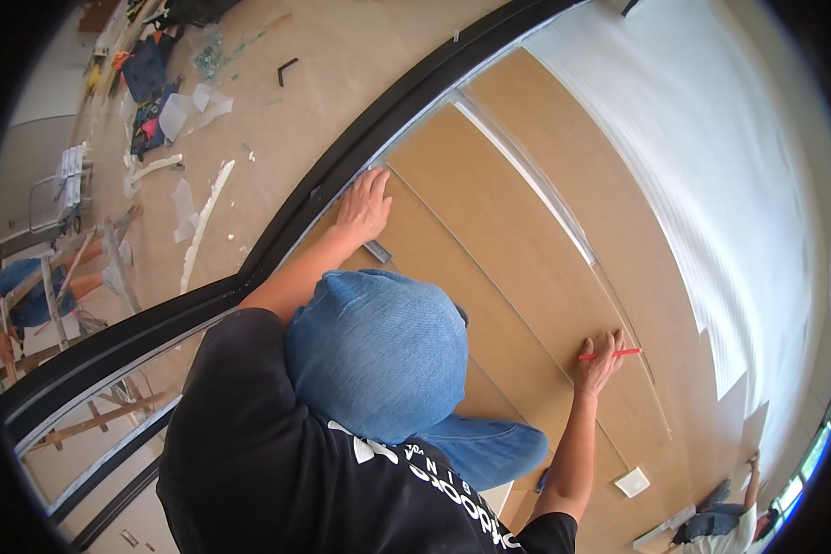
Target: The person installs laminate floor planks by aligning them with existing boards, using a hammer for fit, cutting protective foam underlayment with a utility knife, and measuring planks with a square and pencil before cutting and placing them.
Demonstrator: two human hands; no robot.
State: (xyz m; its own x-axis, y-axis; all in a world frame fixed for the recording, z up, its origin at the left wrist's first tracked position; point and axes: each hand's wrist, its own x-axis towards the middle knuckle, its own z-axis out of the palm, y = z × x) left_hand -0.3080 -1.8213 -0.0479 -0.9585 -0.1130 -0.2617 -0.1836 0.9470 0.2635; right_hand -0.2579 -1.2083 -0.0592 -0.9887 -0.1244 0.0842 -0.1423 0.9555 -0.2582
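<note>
My left hand lies with its fingers outstretched on the tan board, close to the black frame. A short grey metal piece shows just below that hand. Farther right, my right hand holds a red pencil crosswise between thumb and fingers, one end pointing right. That hand is over the board surface, near a thin dark line. Between the hands, my denim-covered knee hides part of the boards.
A pale translucent strip runs between boards. White sheeting covers the upper right. A white square plate sits lower right. Beyond the frame are scattered scraps, tools, a wooden ladder with a person, and another person lower right.
</note>
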